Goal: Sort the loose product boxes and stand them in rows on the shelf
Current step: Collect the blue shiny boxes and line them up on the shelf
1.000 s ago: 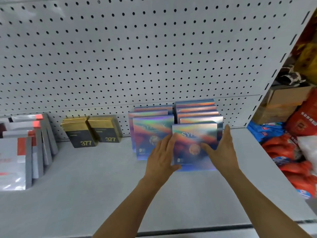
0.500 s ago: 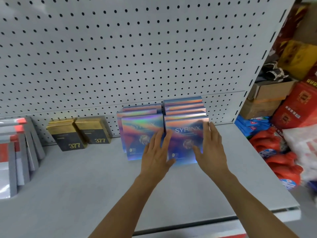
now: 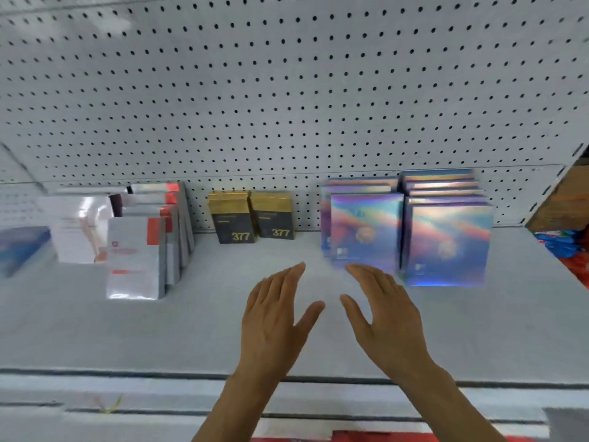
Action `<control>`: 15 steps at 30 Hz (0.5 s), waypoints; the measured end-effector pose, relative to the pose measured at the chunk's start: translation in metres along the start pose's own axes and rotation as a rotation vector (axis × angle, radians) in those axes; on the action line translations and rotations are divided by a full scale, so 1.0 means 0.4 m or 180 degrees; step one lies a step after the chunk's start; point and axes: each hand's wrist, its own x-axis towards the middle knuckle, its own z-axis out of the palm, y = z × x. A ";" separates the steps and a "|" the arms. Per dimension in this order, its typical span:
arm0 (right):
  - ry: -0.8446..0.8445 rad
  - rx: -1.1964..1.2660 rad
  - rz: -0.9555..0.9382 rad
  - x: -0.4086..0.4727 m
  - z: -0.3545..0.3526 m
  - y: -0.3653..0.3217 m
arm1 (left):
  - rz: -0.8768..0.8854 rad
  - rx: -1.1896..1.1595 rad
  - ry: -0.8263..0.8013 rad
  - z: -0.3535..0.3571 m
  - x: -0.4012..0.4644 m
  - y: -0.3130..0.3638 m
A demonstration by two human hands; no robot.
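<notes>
**Thin boxes, slick shelf: what could tip**

A grey perforated back panel (image 3: pixel 287 90) rises behind a pale, smooth metal shelf (image 3: pixel 191 330), and everything I've sorted stands on that bare surface with nothing to grip it.

Both my hands hover over the shelf in front of the rows, holding nothing. My left hand (image 3: pixel 274 317) is flat with the fingers straight and together, thumb splayed. My right hand (image 3: pixel 385 314) is the same, its fingertips just in front of the nearer row of holographic boxes (image 3: pixel 363 231), whether touching I cannot tell.

Those boxes are flat, wide slabs with a glossy rainbow foil skin. They stand in two rows, the second holographic row (image 3: pixel 446 244) beside the first. I judge them the riskiest: thin, and slippery against the metal, so a careless brush from my right fingers could slide the front one or topple the file like dominoes.

The two gold-and-black boxes (image 3: pixel 251 218) marked 377 are squatter and look steadier. The white boxes with red corners (image 3: pixel 137 256) lean slightly in their row; a nudge to the front one might fan them out. Further left the picture is too blurred to read.
</notes>
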 end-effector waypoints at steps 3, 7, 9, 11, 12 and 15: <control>-0.0085 0.0284 -0.0056 -0.037 0.063 -0.159 | -0.0221 0.0005 0.0002 -0.117 -0.082 -0.111; -0.0395 0.0539 -0.0174 -0.092 0.172 -0.361 | -0.0500 0.0057 0.0070 -0.256 -0.206 -0.279; -0.0586 0.0618 -0.0246 -0.119 0.232 -0.454 | -0.0698 0.0079 0.0016 -0.321 -0.273 -0.367; -0.0788 0.0638 -0.0294 -0.142 0.289 -0.543 | -0.0982 0.0101 -0.0053 -0.386 -0.332 -0.447; -0.0865 0.0651 -0.0326 -0.151 0.314 -0.585 | -0.1106 0.0133 -0.0056 -0.420 -0.357 -0.480; -0.1037 0.0747 -0.0435 -0.168 0.381 -0.703 | -0.1395 0.0277 -0.0034 -0.508 -0.417 -0.568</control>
